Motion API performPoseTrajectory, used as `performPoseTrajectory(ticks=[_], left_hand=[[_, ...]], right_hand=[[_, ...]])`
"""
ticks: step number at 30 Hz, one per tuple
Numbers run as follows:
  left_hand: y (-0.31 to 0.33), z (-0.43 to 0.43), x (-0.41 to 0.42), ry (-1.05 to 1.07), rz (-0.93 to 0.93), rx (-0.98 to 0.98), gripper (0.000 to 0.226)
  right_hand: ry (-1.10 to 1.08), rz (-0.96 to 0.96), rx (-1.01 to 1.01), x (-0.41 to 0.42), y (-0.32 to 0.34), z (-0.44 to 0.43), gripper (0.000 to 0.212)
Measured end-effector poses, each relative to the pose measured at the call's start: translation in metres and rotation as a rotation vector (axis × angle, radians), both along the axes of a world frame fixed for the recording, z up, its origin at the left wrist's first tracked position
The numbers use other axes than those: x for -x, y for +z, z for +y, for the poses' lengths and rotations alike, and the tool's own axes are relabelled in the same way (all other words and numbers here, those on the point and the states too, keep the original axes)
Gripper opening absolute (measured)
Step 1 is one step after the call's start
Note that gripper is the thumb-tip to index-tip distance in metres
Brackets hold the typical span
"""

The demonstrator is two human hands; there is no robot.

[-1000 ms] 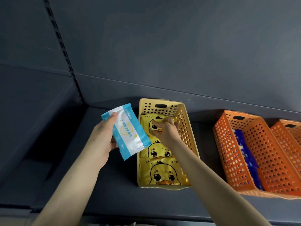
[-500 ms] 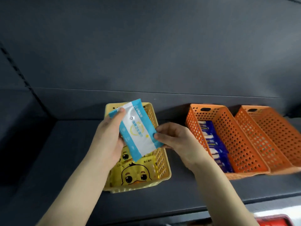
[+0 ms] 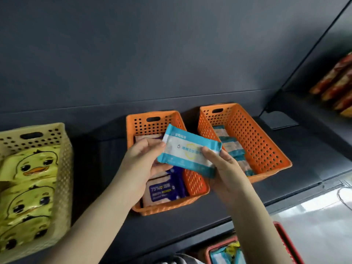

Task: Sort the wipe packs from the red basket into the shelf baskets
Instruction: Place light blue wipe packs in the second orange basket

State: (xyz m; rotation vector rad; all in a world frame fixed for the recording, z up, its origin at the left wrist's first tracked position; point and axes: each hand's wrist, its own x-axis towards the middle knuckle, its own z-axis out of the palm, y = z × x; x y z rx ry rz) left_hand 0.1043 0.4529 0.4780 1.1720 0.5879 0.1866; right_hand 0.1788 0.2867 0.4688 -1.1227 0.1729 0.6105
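The teal-and-white soft plastic wipe pack is up in the air, label facing up, hovering over the middle orange perforated plastic basket and its right wall. The left hand pinches the pack's 9 o'clock end, thumb on top and fingers underneath. The right hand pinches the 4 o'clock corner the same way, and both forearms come in from 6 o'clock. My guess is it's held label-up so the print can be checked against what's in the baskets. Matching teal packs sit in the right orange perforated basket at about 3 o'clock, so that looks like the destination, since the middle one holds navy-and-white packs. The pale yellow perforated basket of duck-print packs is out at 9 o'clock, and the red basket peeks in at 5 o'clock.
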Motion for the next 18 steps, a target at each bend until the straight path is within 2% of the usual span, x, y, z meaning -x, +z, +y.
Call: performPoseTrajectory(ticks=[2,5,6,7,10,15,18], left_hand=[[-0.002,-0.025,-0.022,-0.070,0.008,-0.172,0.007],[-0.008,-0.047,-0.055,-0.198,-0.023,-0.638,0.012],[-0.009,-0.052,-0.066,-0.240,-0.023,-0.736,0.015],[-0.010,-0.056,-0.076,-0.278,-0.016,-0.794,0.020],[-0.017,-0.069,-0.102,-0.392,0.064,-0.945,0.039],[-0.034,-0.073,-0.129,-0.537,0.127,-1.219,0.078],[-0.041,-0.070,-0.140,-0.631,0.196,-1.350,0.091]], right_hand=[[-0.093,-0.100,0.080,-0.028,0.000,-0.036,0.019],[-0.218,-0.280,0.317,-0.077,0.006,-0.088,0.009],[-0.232,-0.342,0.402,-0.094,0.007,-0.102,0.005],[-0.237,-0.406,0.487,-0.111,0.008,-0.114,0.001],[-0.213,-0.500,0.649,-0.157,0.005,-0.128,0.007],[-0.027,-0.485,0.753,-0.210,-0.019,-0.100,0.007],[0.140,-0.451,0.822,-0.232,-0.038,-0.072,0.006]])
